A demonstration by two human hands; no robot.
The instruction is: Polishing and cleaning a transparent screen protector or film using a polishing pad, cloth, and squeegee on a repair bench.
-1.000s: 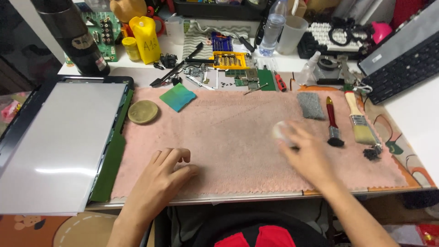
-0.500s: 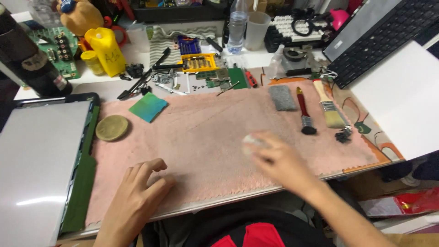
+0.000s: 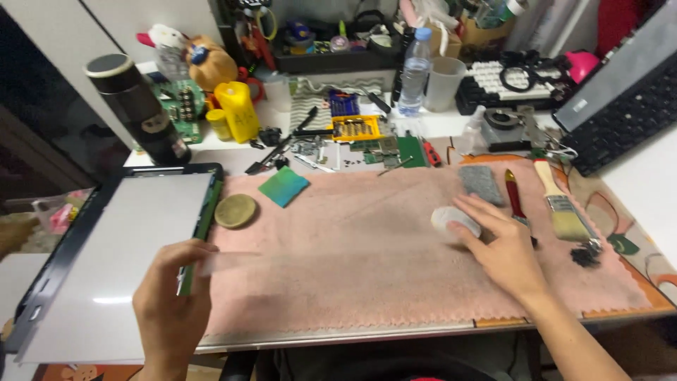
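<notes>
Your right hand (image 3: 504,250) lay flat and spread on the pink mat (image 3: 367,261), its fingertips pressing a small whitish pad (image 3: 451,217) against the cloth; your left hand (image 3: 173,303) hovered loosely curled at the mat's left edge, beside the green strip, and whether it pinched anything was too blurred to tell.

Biggest on the desk (image 3: 652,190) was the white panel in a dark frame (image 3: 116,261), lying flat just left of the mat. The mat covered most of the work area. A dark keyboard (image 3: 627,106) sat at the far right. Behind the panel stood a tall black flask (image 3: 137,109) with its lid on. A clear water bottle (image 3: 415,74), capped, held some water; a translucent cup (image 3: 446,83) stood just beside it. A yellow tray (image 3: 356,128) held small bits. On the mat lay a flat paintbrush (image 3: 563,208), a red-handled tool (image 3: 515,197), a grey pad (image 3: 481,183), a teal square (image 3: 283,186) and a round olive disc (image 3: 235,210).
</notes>
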